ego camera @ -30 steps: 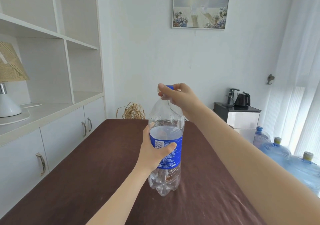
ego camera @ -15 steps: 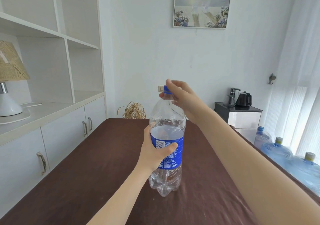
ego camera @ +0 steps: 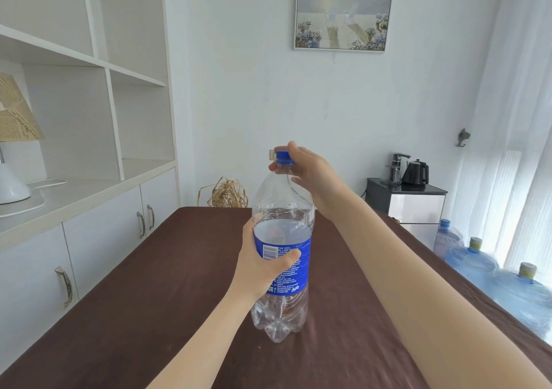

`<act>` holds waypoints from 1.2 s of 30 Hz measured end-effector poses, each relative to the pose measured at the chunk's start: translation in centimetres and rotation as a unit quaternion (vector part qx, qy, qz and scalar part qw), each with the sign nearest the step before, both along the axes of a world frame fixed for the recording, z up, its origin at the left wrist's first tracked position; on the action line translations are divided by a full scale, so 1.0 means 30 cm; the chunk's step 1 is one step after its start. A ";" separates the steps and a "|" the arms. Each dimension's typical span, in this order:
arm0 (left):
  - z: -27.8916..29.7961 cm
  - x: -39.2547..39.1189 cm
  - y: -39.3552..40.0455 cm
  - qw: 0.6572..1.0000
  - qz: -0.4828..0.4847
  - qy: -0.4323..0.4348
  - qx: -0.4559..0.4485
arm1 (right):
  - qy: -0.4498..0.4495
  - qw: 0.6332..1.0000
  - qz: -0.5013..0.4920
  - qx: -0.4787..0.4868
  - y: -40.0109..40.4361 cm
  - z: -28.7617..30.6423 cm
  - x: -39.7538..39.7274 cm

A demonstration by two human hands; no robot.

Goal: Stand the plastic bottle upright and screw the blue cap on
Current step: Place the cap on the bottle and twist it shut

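Clear plastic, part filled with water and wrapped in a blue label: the bottle [ego camera: 282,257] stands upright on a brown table [ego camera: 149,293], its base resting on the cloth and its long axis running straight up. The left hand [ego camera: 263,264] is closed around the bottle's middle, over the label, thumb across the near side and fingers hidden behind, bracing it in place. The cap [ego camera: 283,158] sits on the neck at the very top, directly above the left hand. The right hand [ego camera: 310,169] reaches in from the right and is at the cap, fingers curled around its far and right sides, a fingertip showing under its left edge; it looks to be loosely pinching the cap, though how firm the hold is cannot be told. The cap appears level and seated on the neck, but whether it is fully tightened cannot be seen. The right hand is the one on the cap, so any further turning falls to it, twisting about the bottle's vertical axis while the lower hand resists the spin. To the right of the right arm, off the table, stand large water jugs [ego camera: 475,266] and a dark cabinet [ego camera: 412,203]. White cupboards [ego camera: 98,236] line the wall left of the left arm.
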State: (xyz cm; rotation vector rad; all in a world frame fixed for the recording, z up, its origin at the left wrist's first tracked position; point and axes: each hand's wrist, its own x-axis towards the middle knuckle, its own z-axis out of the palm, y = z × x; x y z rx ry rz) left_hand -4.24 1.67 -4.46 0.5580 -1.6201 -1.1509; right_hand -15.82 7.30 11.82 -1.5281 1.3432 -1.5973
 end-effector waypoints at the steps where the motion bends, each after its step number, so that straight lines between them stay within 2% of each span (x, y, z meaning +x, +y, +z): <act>1: 0.001 -0.001 0.001 1.000 0.001 -0.001 -0.002 | 0.004 1.000 0.010 -0.002 0.005 -0.001 -0.005; 7: -0.001 0.004 0.004 1.000 0.000 0.001 -0.004 | -0.033 0.995 -0.090 -0.041 -0.006 -0.019 0.055; 15: 0.006 0.006 0.015 1.000 -0.011 0.002 -0.003 | -0.009 1.000 -0.003 0.008 0.028 0.010 0.004; 22: -0.019 -0.007 0.022 0.997 -0.041 0.041 0.045 | -0.070 0.990 -0.114 -0.040 0.007 0.001 0.055; 25: -0.014 0.000 0.020 0.997 -0.051 0.029 0.042 | -0.043 0.994 -0.099 -0.030 0.009 0.001 0.047; 28: -0.011 0.003 0.017 0.997 -0.055 0.021 0.042 | 0.003 0.999 -0.043 0.016 0.014 0.013 0.022; 31: -0.016 -0.001 0.021 0.997 -0.050 0.030 0.050 | -0.007 1.000 -0.019 0.008 0.025 0.009 0.011; 36: -0.028 -0.007 0.020 0.997 -0.033 0.041 0.051 | -0.068 0.989 -0.121 -0.051 0.008 -0.016 0.064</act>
